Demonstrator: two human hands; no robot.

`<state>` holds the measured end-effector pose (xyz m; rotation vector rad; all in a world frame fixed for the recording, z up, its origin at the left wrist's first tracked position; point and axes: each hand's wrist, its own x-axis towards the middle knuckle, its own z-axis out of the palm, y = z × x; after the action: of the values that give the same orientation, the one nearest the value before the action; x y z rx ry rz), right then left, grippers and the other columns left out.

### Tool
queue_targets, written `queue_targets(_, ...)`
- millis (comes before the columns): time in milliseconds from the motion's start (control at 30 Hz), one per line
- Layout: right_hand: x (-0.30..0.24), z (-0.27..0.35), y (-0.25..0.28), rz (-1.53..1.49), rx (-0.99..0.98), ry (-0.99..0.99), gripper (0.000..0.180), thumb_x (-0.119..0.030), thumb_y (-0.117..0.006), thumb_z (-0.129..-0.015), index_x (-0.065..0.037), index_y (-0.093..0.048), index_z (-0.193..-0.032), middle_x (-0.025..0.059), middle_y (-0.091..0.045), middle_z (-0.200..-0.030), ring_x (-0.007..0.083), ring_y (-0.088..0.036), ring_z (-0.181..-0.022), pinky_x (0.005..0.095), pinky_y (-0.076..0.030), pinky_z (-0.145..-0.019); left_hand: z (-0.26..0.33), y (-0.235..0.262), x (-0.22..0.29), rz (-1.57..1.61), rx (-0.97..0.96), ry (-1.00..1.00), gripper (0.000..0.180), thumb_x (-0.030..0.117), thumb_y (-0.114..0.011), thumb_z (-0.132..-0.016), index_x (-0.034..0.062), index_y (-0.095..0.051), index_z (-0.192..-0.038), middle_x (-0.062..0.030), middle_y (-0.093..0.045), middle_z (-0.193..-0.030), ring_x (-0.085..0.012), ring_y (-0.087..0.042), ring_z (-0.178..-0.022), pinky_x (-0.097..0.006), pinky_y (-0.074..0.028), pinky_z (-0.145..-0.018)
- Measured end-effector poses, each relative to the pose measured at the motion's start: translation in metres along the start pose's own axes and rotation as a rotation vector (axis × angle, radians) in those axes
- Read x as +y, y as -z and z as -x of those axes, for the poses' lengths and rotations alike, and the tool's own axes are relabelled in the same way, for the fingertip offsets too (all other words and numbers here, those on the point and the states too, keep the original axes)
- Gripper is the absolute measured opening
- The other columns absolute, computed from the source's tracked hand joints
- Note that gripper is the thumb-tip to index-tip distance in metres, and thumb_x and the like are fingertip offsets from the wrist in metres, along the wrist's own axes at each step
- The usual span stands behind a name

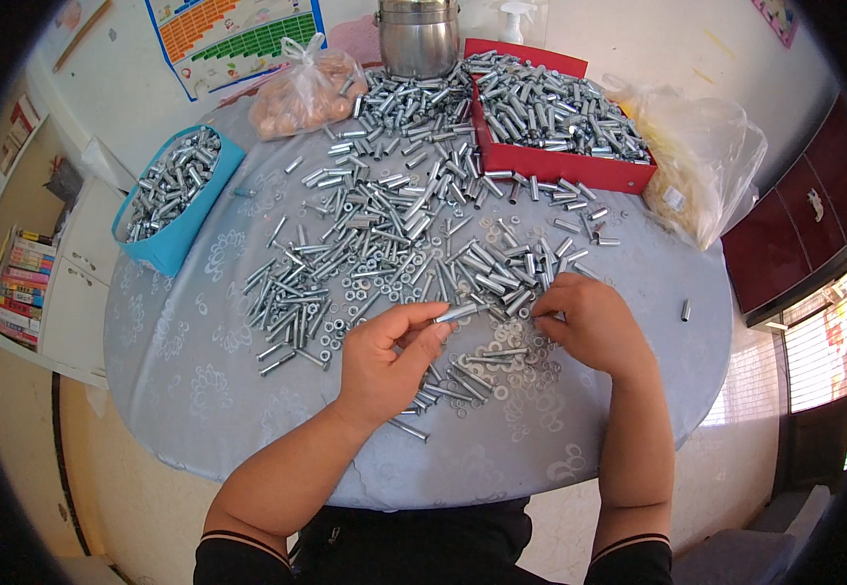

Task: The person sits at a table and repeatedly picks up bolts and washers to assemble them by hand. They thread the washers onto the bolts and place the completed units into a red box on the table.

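Observation:
My left hand pinches a silver sleeve anchor between thumb and fingers, holding it roughly level above the pile. To its right, my right hand has its fingers curled together, low over the edge of the loose hardware. Whatever its fingertips hold, if anything, is too small or hidden to make out. Flat washers lie scattered between and below the hands. Long bolts lie among them near my left wrist. Beyond the hands are metal sleeves, and hex nuts lie left of them.
A red box heaped with metal sleeves stands far right, beside a clear plastic bag. A blue bin of metal parts sits far left. Behind are a tied bag of round brownish things and a steel pot. A patterned grey cloth covers the round table.

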<state>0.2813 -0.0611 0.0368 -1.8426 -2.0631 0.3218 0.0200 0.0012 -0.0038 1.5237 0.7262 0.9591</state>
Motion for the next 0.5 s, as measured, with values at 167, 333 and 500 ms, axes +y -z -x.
queue_targets(167,-0.009,-0.005,-0.001,-0.274,0.142,-0.037,0.010,-0.007,-0.072,-0.079,-0.004,-0.073,-0.088,0.0072,-0.069,-0.078,0.0204,-0.064,-0.071,0.0335,-0.051,-0.065,0.001,-0.001,0.001,0.013,0.013,0.017,0.024,0.001,-0.065,-0.092,-0.0016,-0.067,-0.116,-0.0066,-0.073,-0.094,-0.0059,-0.063,-0.078,-0.021,-0.051,-0.068)
queue_targets(333,-0.035,-0.007,-0.011,-0.732,0.190,-0.186,0.010,-0.004,-0.075,-0.084,0.001,-0.073,-0.092,0.0020,-0.067,-0.073,0.0050,-0.056,-0.064,0.0226,-0.047,-0.057,0.001,-0.001,-0.001,-0.006,0.008,0.001,0.023,0.001,-0.065,-0.092,-0.0016,-0.067,-0.115,-0.0063,-0.074,-0.094,-0.0055,-0.063,-0.077,-0.021,-0.051,-0.068)
queue_targets(500,-0.042,-0.008,-0.020,-0.688,0.214,-0.192,0.013,-0.005,-0.075,-0.083,0.001,-0.073,-0.094,0.0047,-0.068,-0.073,0.0065,-0.057,-0.062,0.0239,-0.048,-0.057,0.001,-0.001,0.002,-0.014,-0.008,-0.005,0.023,0.002,-0.066,-0.092,-0.0020,-0.067,-0.115,-0.0066,-0.074,-0.095,-0.0054,-0.064,-0.077,-0.020,-0.051,-0.069)
